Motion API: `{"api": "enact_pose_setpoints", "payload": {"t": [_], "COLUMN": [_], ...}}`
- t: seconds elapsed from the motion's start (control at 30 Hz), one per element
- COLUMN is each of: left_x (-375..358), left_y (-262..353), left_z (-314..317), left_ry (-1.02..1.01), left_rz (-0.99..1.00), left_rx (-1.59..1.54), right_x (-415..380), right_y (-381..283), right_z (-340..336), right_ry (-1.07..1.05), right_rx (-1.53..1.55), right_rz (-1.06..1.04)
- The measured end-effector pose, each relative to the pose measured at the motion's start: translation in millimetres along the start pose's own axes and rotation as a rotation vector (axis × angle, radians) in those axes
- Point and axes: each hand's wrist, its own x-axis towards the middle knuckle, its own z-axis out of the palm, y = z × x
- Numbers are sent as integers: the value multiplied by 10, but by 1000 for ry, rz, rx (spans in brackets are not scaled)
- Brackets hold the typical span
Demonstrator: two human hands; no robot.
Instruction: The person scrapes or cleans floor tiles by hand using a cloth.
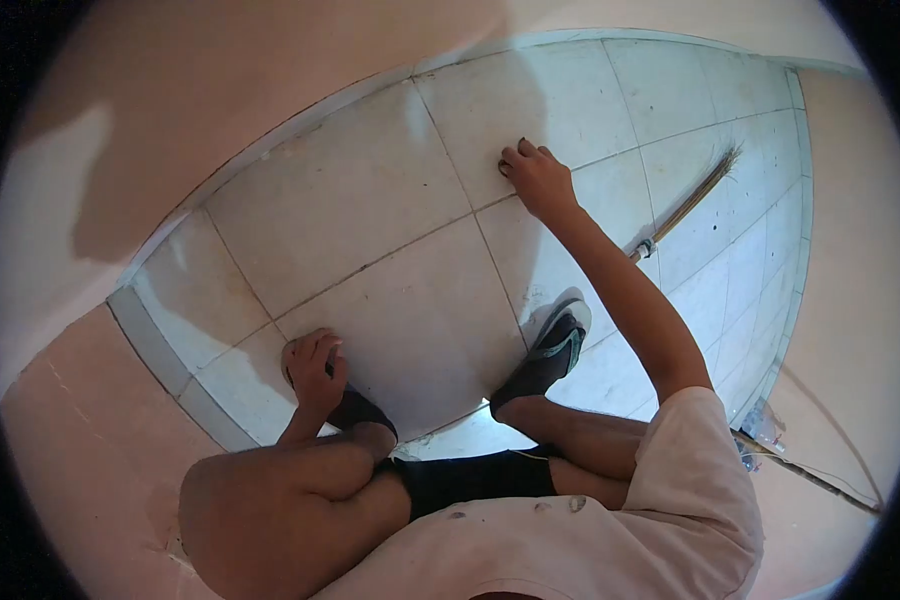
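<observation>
My right hand point(538, 180) is stretched out low over the floor tiles point(390, 240), its fingers bent inward and closed. Whatever may be between those fingertips is hidden or too small to name. Down by my left foot, my left hand point(316, 372) hangs with its fingers spread apart and holds nothing I can see. To the right of my right forearm lies a stick broom point(695, 205), its bristle tips pointing away from me. A flip-flop point(560, 335) is on my right foot, over a dark sock.
Pale walls point(240, 90) curve around the tiles, with a low skirting point(300, 115) at their base. Small dark specks dot the floor. Clear plastic items point(763, 425) and a thin cable point(820, 470) lie at the right edge. My bent knees frame the near side.
</observation>
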Motion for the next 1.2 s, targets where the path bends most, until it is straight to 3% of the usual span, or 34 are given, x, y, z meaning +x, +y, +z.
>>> {"api": "enact_pose_setpoints", "payload": {"t": [0.27,0.57,0.73,1.0,1.1,1.2], "left_x": [-19,-53,-30,-66,-100,-122], "left_y": [-37,-64,-57,-113,-128,-119], "left_z": [53,70,72,96,60,63], "left_ry": [7,35,1,30,40,38], "left_rz": [-5,-17,-4,-14,-8,-11], "left_rx": [10,-33,26,-10,55,19], "right_x": [708,265,808,132,176,255], "right_y": [-41,126,-7,196,-107,-818], "right_z": [-3,-49,-95,-183,-78,18], "right_ry": [148,19,121,-128,-174,-31], "right_rx": [-17,3,-10,-36,59,290], "right_rz": [64,-16,-34,-2,20,-85]}}
